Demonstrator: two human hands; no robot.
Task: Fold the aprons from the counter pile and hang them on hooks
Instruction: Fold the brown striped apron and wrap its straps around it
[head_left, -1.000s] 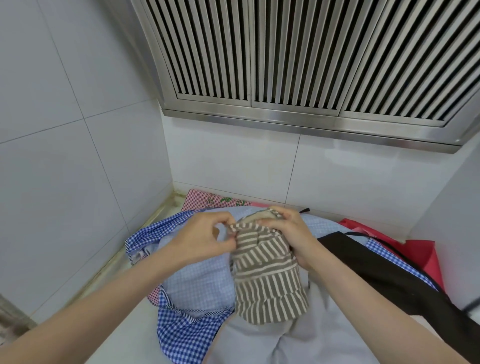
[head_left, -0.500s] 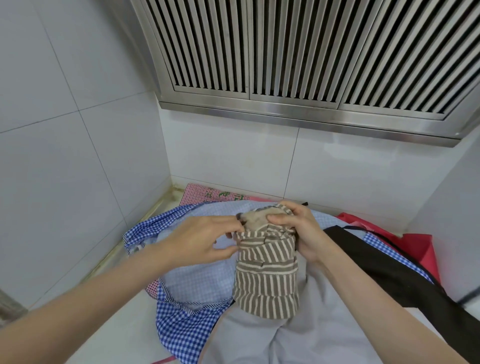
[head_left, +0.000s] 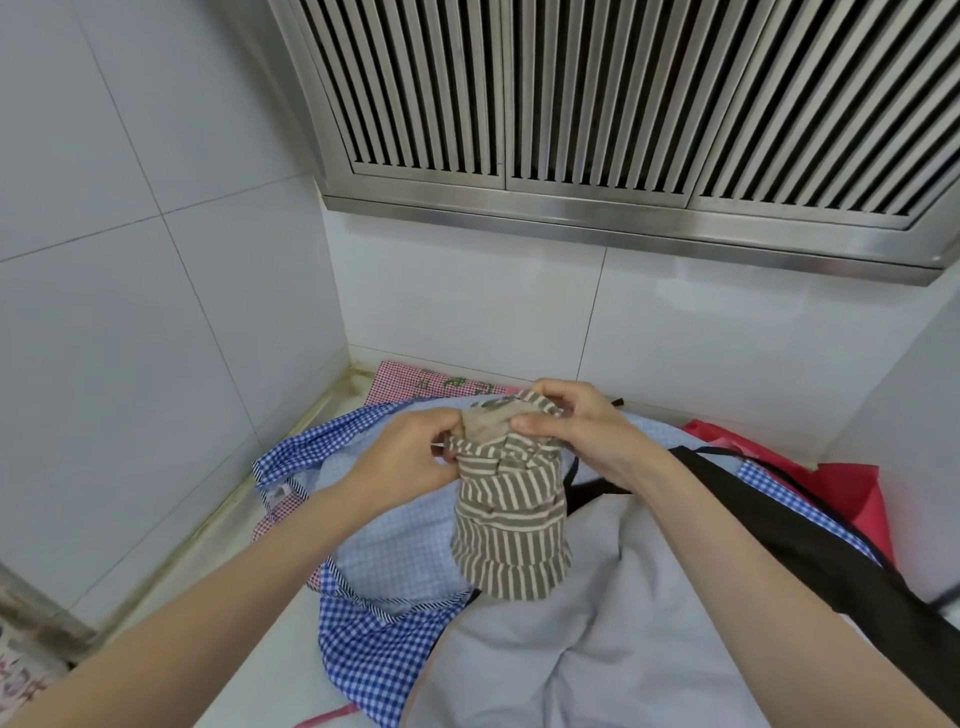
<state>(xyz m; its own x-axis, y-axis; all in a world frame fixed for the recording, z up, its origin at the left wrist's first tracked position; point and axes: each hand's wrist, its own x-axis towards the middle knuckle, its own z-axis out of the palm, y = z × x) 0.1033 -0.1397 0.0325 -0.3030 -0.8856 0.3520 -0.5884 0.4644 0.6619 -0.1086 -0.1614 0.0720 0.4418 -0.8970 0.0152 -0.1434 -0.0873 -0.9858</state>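
A brown and white striped apron (head_left: 509, 525), folded into a thick bundle, hangs above the counter pile. My left hand (head_left: 410, 457) pinches its top left edge. My right hand (head_left: 576, 421) grips the top right, thumb pressed over the gathered fabric. Under it lies the pile: a pale grey apron (head_left: 597, 644), a light blue checked apron (head_left: 395, 551), a bold blue gingham apron (head_left: 384, 660), a black apron (head_left: 810, 540), a red apron (head_left: 852, 483) and a pink checked one (head_left: 405, 384). No hooks are in view.
White tiled walls (head_left: 156, 322) close in the counter on the left, back and right. A steel slatted extractor hood (head_left: 623, 104) overhangs the back wall. The white counter edge (head_left: 280, 670) shows at the lower left.
The striped bundle has been raised and drawn tighter at the top; its lower edge sits higher over the pile. Both hands stay at its top, shifting their hold slightly.
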